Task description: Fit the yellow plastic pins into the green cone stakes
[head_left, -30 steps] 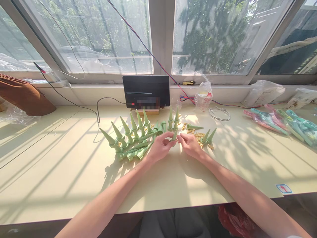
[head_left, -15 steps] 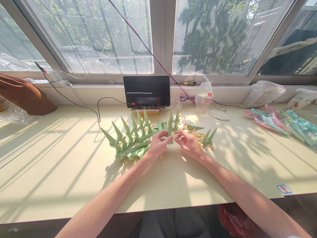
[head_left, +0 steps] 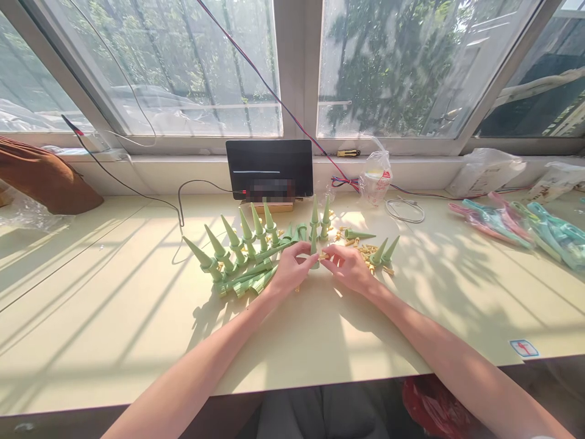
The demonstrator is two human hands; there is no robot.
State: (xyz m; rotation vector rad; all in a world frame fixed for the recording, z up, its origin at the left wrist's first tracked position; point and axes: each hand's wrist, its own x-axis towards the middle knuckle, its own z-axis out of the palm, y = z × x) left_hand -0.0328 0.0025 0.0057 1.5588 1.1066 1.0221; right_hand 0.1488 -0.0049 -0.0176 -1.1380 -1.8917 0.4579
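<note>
My left hand (head_left: 295,266) is closed on a green cone piece (head_left: 313,249) that stands upright between my hands. Close by on the right, my right hand (head_left: 348,266) pinches a small yellow peg (head_left: 324,256) against the side of that cone. Several green cones on ring bases (head_left: 219,250) stand in a slanting row to the left, with loose green tubes (head_left: 249,281) lying in front of them. Two more cones (head_left: 326,221) rise just behind my hands. Small yellow pegs (head_left: 367,251) are piled beside my right hand, near a pair of green cones (head_left: 384,253).
A black tablet (head_left: 269,169) leans at the back of the table (head_left: 137,341). Behind to the right are a plastic-wrapped cup (head_left: 375,182) and a coiled cable (head_left: 405,211). Bagged pink and teal items (head_left: 498,224) lie far right; a brown bag (head_left: 46,174) is far left.
The yellow peg at my right fingertips now shows more clearly beside the cone. My hands have barely moved, and the whole view has shifted slightly.
</note>
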